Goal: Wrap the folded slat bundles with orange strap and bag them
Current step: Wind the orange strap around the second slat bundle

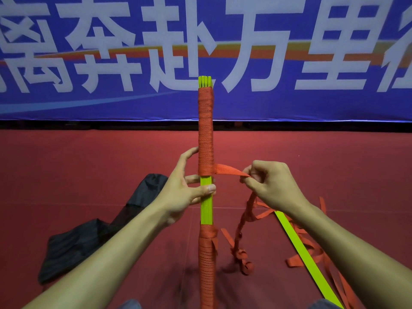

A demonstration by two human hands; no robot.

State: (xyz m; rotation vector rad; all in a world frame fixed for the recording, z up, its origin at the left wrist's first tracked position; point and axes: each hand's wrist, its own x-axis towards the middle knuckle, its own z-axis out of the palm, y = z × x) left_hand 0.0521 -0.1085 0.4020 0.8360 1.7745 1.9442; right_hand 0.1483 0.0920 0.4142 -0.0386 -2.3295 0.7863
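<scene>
1. Standing upright in the middle of the view, the slat bundle (206, 204) is seen with its lower end running out of the bottom of the frame.
2. Its upper part is covered in tight turns of orange strap (227, 170), with only the yellow-green slat tips left bare at the very top.
3. A second wrapped section is seen lower down, and a bare yellow-green stretch is left between the two.
4. The bare stretch is gripped by the left hand (185, 192): the thumb is laid across the front of the slats, the other fingers are curled behind them, and the index finger is stretched up against the edge of the wrapped part.
5. A short span of strap is drawn sideways from the lower edge of the upper wrap and is pinched by the right hand (274, 186), just beside the bundle.
6. From that hand the rest of the strap is hung down in a twisted length to the red floor (66, 166), where it is spread in loose loops.
7. A loose slat (301, 246) is laid slantwise among those loops, on the right.
8. A black bag (89, 237) is laid crumpled on the floor to the left, apart from the bundle.
9. A blue banner (289, 101) with large white characters is seen behind.
</scene>
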